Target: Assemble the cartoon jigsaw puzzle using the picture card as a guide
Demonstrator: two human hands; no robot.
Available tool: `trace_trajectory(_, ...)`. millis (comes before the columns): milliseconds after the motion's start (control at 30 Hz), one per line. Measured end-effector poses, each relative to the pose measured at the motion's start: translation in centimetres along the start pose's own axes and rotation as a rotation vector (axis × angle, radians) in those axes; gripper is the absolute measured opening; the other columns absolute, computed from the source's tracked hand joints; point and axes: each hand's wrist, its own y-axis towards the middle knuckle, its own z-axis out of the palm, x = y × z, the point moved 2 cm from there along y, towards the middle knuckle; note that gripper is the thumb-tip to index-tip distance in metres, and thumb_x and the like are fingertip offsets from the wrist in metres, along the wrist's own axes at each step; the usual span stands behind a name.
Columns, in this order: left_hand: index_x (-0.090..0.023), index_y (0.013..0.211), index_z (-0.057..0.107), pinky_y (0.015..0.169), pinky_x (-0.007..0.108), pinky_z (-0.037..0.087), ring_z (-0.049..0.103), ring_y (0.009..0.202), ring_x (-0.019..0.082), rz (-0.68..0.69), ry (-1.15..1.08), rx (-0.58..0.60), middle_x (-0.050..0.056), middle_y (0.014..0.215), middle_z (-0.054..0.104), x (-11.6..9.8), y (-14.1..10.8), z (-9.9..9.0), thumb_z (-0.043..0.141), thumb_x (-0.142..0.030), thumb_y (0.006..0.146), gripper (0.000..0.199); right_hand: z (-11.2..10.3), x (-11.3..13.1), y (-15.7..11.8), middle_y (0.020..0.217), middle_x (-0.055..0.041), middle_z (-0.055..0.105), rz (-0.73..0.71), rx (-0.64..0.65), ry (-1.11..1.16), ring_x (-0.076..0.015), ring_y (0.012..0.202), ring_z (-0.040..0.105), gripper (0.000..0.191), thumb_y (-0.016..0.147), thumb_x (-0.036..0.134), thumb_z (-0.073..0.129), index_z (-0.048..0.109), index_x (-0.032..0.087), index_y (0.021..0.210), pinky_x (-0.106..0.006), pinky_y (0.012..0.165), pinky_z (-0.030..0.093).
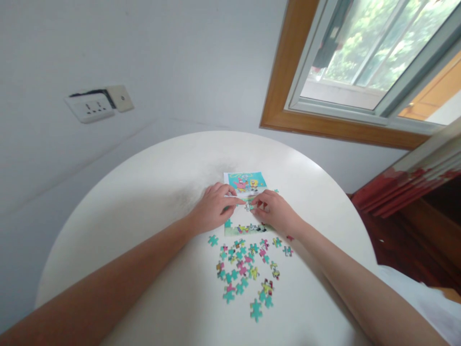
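Note:
A partly assembled jigsaw puzzle (236, 232) lies on a round white table, with a strip of joined pieces along its near edge and a pale area in the middle. My right hand (275, 211) is over its right side, thumb and index finger closed on a small puzzle piece (248, 207). From the left, my left hand (214, 207) rests at the puzzle's edge. Its index finger stretches out close to that piece, and the thumb is apart from it. Just beyond both hands lies a picture card (246, 182) with cartoon figures on turquoise.
Several loose puzzle pieces (240, 264) are scattered on the table (162, 163) nearer to me. One loose piece (256, 310) lies closest. A wall with a socket (91, 106) stands behind the table; a wood-framed window (345, 120) and a red-and-white curtain (382, 187) are at the right.

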Motion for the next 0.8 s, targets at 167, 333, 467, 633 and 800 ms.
trace_trajectory(167,-0.034,0.111,0.069,0.091,0.040,0.036,0.048,0.105,0.023,-0.003,0.004,0.004,0.004,0.110,0.057,0.0,0.0,0.0,0.052,-0.017,0.087,0.034,-0.2,-0.2,0.1,0.084,-0.0023,0.061,0.021,-0.018,0.057,-0.0143,0.077,0.056,0.004,0.077,0.018,0.065,0.065,0.019,0.081,-0.025,0.073,0.042)
trace_trajectory(333,-0.034,0.111,0.069,0.092,0.040,0.036,0.047,0.105,0.023,0.001,0.005,0.003,0.004,0.109,0.057,0.1,0.0,0.0,0.052,-0.018,0.088,0.034,-0.6,-0.5,0.0,0.080,-0.0022,0.064,0.056,0.024,-0.004,-0.0145,0.077,0.057,0.008,0.079,0.016,0.061,0.067,0.020,0.076,-0.025,0.072,0.041)
trace_trajectory(467,-0.034,0.111,0.069,0.092,0.040,0.036,0.047,0.106,0.023,-0.006,0.001,0.012,0.004,0.110,0.057,0.0,0.0,0.0,0.053,-0.017,0.087,0.034,-0.9,-0.6,-0.1,0.081,-0.0028,0.066,0.087,0.052,-0.059,-0.0159,0.079,0.057,0.011,0.082,0.022,0.060,0.069,0.020,0.076,-0.027,0.073,0.041)
trace_trajectory(633,-0.034,0.112,0.069,0.092,0.040,0.035,0.047,0.106,0.023,-0.014,0.000,0.016,0.004,0.109,0.057,-0.1,0.0,-0.1,0.053,-0.016,0.086,0.034,-1.1,-0.4,-0.2,0.082,-0.0038,0.067,0.077,0.061,-0.121,-0.0170,0.081,0.057,0.015,0.084,0.027,0.060,0.070,0.021,0.076,-0.029,0.076,0.041)
trace_trajectory(800,-0.032,0.111,0.069,0.093,0.040,0.035,0.047,0.107,0.023,-0.020,0.000,0.022,0.005,0.110,0.057,0.0,0.0,0.0,0.053,-0.016,0.086,0.034,-1.4,-0.8,-0.3,0.085,-0.0038,0.067,0.070,0.045,-0.144,-0.0178,0.083,0.057,0.010,0.081,0.025,0.063,0.070,0.021,0.087,-0.031,0.078,0.040)
